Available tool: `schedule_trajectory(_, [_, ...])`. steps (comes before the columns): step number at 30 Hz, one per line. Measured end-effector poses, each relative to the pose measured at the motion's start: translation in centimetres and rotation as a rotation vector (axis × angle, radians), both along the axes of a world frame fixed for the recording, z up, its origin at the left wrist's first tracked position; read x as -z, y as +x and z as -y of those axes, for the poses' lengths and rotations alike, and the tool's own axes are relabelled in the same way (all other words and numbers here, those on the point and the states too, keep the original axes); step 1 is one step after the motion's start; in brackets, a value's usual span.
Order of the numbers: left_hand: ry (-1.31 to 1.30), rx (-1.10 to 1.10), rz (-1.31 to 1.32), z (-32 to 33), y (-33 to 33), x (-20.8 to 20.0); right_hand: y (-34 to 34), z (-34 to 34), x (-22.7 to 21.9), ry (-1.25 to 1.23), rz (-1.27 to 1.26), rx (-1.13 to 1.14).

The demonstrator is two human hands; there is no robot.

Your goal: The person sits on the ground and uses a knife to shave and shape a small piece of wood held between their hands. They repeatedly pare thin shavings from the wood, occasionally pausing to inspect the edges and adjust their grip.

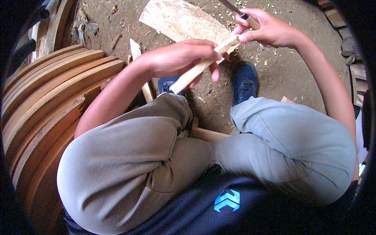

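Note:
My left hand [182, 56] is closed around a pale carved piece of wood [191, 75], which slants from near my left shoe up toward the right hand. Its far end looks cut and uneven, with a thin sliver at its side. My right hand [272, 32] grips the light wooden handle of a tool [252, 22]. A dark collar joins that handle to a narrow metal shaft, which runs out of the top of the picture, so I cannot tell whether it is a knife or a chisel. The right thumb rests against the wood's far end.
A broad pale slab of wood [178, 19] lies on the dirt floor beyond my hands, with shavings scattered around it. Stacked boards [58, 90] stand close on my left. My shoes [243, 82] are planted below the hands. More wood pieces [358, 72] line the right edge.

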State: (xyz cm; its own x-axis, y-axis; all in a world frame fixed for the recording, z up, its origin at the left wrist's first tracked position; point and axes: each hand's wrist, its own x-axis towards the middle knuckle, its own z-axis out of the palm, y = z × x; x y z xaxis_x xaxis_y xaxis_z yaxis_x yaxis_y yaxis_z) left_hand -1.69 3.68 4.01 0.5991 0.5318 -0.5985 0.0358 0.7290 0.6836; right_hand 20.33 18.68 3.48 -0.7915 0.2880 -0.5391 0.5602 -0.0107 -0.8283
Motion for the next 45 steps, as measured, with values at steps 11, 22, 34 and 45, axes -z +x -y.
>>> schedule_trajectory(11, [-0.274,-0.361,-0.25,1.6,0.3,1.3,0.5,1.8,1.0,0.519,0.017,-0.101])
schedule_trajectory(22, [-0.276,-0.34,-0.295,1.5,0.5,2.0,0.6,3.4,1.1,0.622,0.199,-0.276])
schedule_trajectory(34, [-0.211,-0.328,-0.331,1.9,0.6,1.5,-0.7,5.5,-0.1,0.654,0.343,-0.303])
schedule_trajectory(45, [-0.185,-0.332,-0.444,1.6,1.4,1.2,-3.0,4.6,0.5,0.728,0.497,-0.285])
